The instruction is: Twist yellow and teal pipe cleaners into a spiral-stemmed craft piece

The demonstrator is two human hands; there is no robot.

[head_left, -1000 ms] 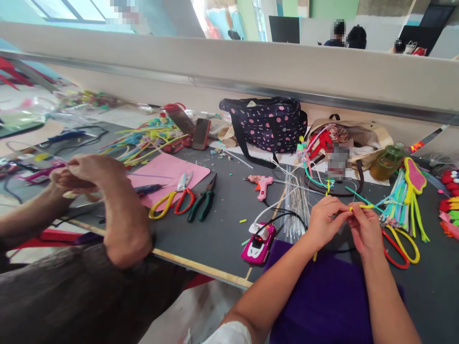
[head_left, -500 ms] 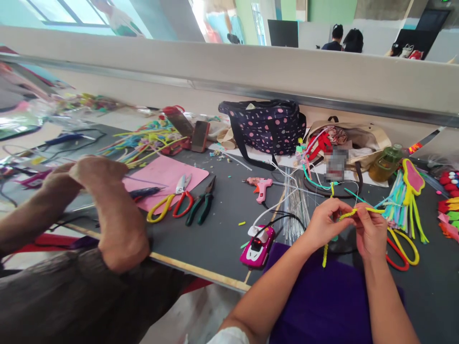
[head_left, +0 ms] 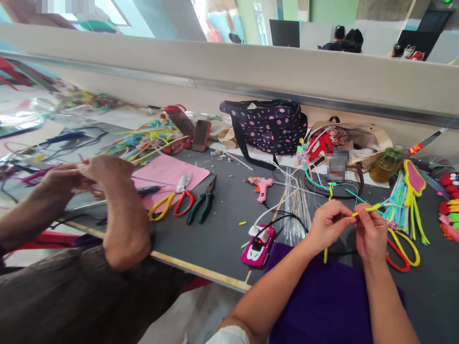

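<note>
Both of my hands meet above the purple cloth (head_left: 322,296) at the right. My left hand (head_left: 330,222) pinches a yellow fuzzy stem (head_left: 373,208), with its fingers closed near the middle. Close beside it, my right hand (head_left: 371,231) pinches the same stem, whose end sticks out to the right. A piece of yellow stem (head_left: 325,255) hangs below my left hand, and another twisted bit stands above it. Red and yellow scissors (head_left: 409,248) lie by my right hand, partly hidden. Behind them is a bundle of pastel stems (head_left: 396,203) with a pink and yellow shape (head_left: 415,177).
A pink glue gun (head_left: 263,188), a magenta power socket (head_left: 258,246) and thin wires (head_left: 296,205) lie left of my hands. Further left are pliers (head_left: 202,203), scissors (head_left: 182,196) and a co-worker's hands and forearms (head_left: 122,210). Bags (head_left: 267,126) and a bottle (head_left: 387,165) stand behind.
My hands have shifted slightly, and less yellow stem shows between and beyond my fingers. The co-worker's hands at the left have moved a little.
</note>
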